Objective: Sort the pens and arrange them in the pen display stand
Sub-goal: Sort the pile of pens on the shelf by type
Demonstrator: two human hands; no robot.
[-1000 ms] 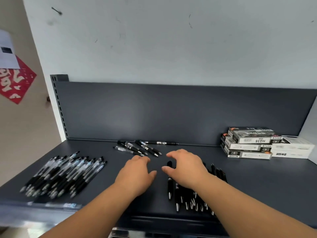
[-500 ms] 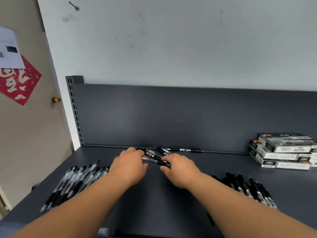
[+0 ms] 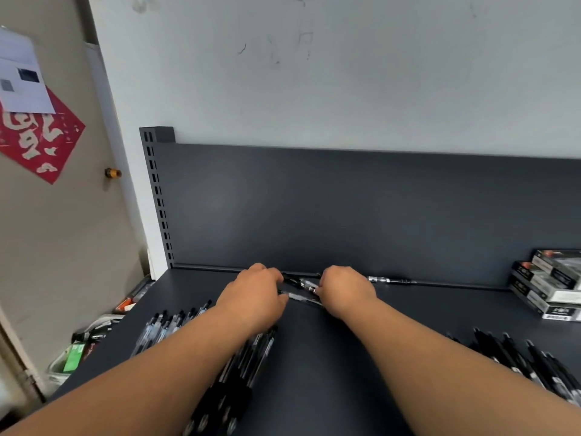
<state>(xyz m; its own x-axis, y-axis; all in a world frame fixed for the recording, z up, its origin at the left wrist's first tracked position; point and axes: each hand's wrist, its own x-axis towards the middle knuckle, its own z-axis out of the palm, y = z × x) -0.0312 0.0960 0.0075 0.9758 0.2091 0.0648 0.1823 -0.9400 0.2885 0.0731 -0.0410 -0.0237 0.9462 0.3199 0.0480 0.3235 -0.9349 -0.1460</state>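
A small cluster of black and clear pens [image 3: 301,287] lies near the back of the dark grey shelf [image 3: 330,357]. My left hand [image 3: 256,294] and my right hand [image 3: 344,289] close in on this cluster from either side, fingers curled around the pens' ends. A row of clear-barrelled pens [image 3: 169,325] lies at the left, partly under my left forearm. More black pens [image 3: 232,388] run beneath that arm. Another row of black pens [image 3: 528,363] lies at the right. A single black pen [image 3: 391,281] rests against the back panel.
Stacked pen boxes [image 3: 550,287] stand at the back right. The upright back panel [image 3: 345,209] closes the shelf behind. Left of the shelf, lower down, a bin with clutter [image 3: 78,350] stands by a door with a red paper sign [image 3: 34,136].
Both hands moved forward from the shelf's middle to the pen cluster at the back and closed on it. The camera view shifted left and forward.
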